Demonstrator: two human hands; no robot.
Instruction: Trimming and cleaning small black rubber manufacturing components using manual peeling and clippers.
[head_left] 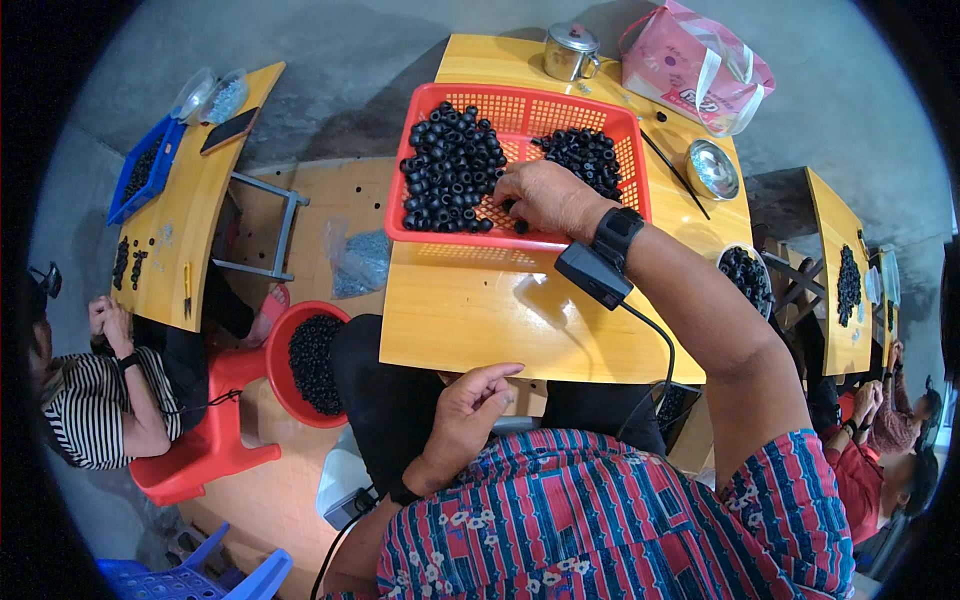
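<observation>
My right hand (552,196) reaches into a red plastic basket (522,240) on the yellow table. Its fingers are closed, with a small black hollow part (509,205) showing at the fingertips; the far side of the grip is hidden. To the left of that hand lies a heap of round black hollow parts (450,165). A second heap of smaller black pieces (585,155) sits in the basket's right half, partly behind my wrist. My left hand (468,415) is over my lap by the table's near edge, index finger stretched out, nothing visible in it.
A black stick (675,175), a steel bowl (712,170), a lidded metal cup (572,52) and a pink bag (695,65) surround the basket. Beside my left leg stands a red tub (300,365) of black parts. A wired black device (594,275) hangs from my right wrist. People sit at side tables.
</observation>
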